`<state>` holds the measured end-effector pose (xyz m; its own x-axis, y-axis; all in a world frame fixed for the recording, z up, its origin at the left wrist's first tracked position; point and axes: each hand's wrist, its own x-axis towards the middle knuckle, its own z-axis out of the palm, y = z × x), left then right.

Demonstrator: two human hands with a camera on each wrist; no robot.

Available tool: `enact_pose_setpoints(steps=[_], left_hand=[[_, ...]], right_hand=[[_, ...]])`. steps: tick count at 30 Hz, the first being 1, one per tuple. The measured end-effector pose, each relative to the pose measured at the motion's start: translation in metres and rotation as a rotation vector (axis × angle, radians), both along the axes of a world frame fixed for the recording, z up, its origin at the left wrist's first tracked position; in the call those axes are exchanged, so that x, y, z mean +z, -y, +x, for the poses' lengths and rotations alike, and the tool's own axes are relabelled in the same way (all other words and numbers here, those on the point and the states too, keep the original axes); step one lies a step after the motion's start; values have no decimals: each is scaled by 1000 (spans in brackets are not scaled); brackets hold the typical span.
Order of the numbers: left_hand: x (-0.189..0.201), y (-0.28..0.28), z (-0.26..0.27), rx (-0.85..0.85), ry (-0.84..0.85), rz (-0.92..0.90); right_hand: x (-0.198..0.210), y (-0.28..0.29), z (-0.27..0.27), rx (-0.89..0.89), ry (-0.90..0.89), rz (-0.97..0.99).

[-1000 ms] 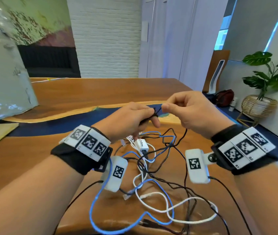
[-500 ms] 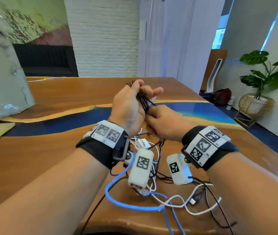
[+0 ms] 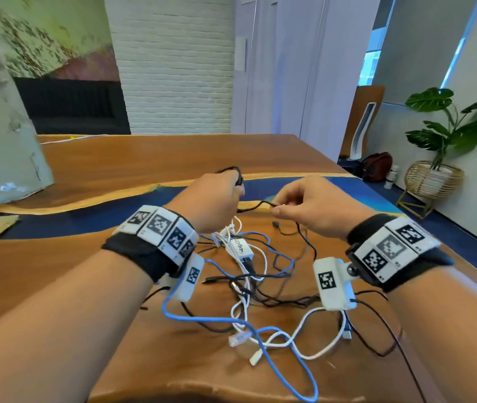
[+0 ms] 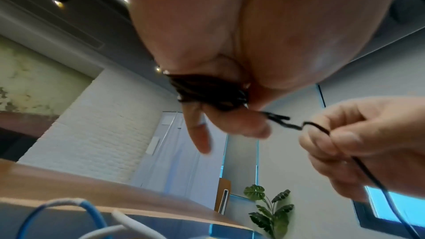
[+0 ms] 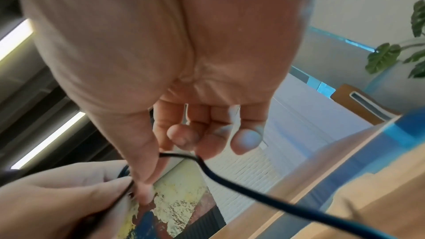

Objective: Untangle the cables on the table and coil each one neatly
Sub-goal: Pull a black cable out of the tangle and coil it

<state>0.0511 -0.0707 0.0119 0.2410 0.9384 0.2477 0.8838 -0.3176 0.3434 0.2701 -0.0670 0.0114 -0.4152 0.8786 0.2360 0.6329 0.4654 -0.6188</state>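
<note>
Holding a coiled black cable [image 4: 208, 91] in left hand [image 3: 211, 199], right hand [image 3: 310, 203] pinching its loose end above the tabletop [image 3: 150, 158].

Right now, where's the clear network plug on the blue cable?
In the head view the clear plug lies on the table, near its front edge, below both hands, where the blue cable crosses the white cable.

The right hand [image 5: 184, 79] pinched a black cable [image 5: 230, 183] between thumb and fingers; the left hand [image 5: 57, 197] gripped its other end.
</note>
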Motion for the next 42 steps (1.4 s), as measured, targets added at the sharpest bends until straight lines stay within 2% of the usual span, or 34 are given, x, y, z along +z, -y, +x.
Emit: enact_pose_setpoints(steps=[3, 6, 8, 11, 15, 17, 19, 21, 22, 23, 25, 26, 27, 30, 33, 35, 39, 42], left_hand=[[9, 5, -6, -52, 4, -94], [9, 13, -5, -177, 162, -248], [3, 17, -7, -261, 348, -374], [-3, 23, -8, -364, 768, -475], [10, 27, 0, -484, 1298, -491], [16, 27, 11, -499, 1476, -422], [18, 24, 22, -420, 1567, -285], [15, 17, 25, -307, 1543, -122], [12, 12, 23, -260, 1434, -28], [8, 9, 19, -212, 1237, 70], [0, 8, 10, -121, 734, 186], [-4, 9, 6, -97, 547, 185], [-8, 12, 4, -93, 434, 152], [-10, 18, 6, -121, 303, 26], [-5, 18, 4, -88, 184, -18], [-5, 18, -1, -113, 217, -110], [-4, 22, -3, -267, 563, -343], [1, 29, 0, -342, 770, -454]], right_hand=[[-3, -3, 4, -43, 16, 62], [-9, -7, -1, -53, -230, -15], [-8, -8, -1, -82, -382, -23], [-9, -10, 0, -109, -436, 40], [-16, -5, -21, -71, -309, 11], [-18, 2, -37, -40, -173, -19], [-17, 9, -50, 22, -30, -25], [-14, 15, -59, 67, 84, -26], [-10, 18, -60, 77, 135, -18], [-4, 21, -59, 83, 183, -5], [8, 24, -54, 103, 246, 42], [14, 25, -49, 112, 248, 71], [20, 24, -44, 114, 239, 98], [28, 22, -29, 81, 189, 108], [31, 21, -15, 50, 2, 72], [34, 19, -5, 18, -84, 78], [34, 20, 1, -18, -46, 130], [28, 20, 0, 20, -74, 180]])
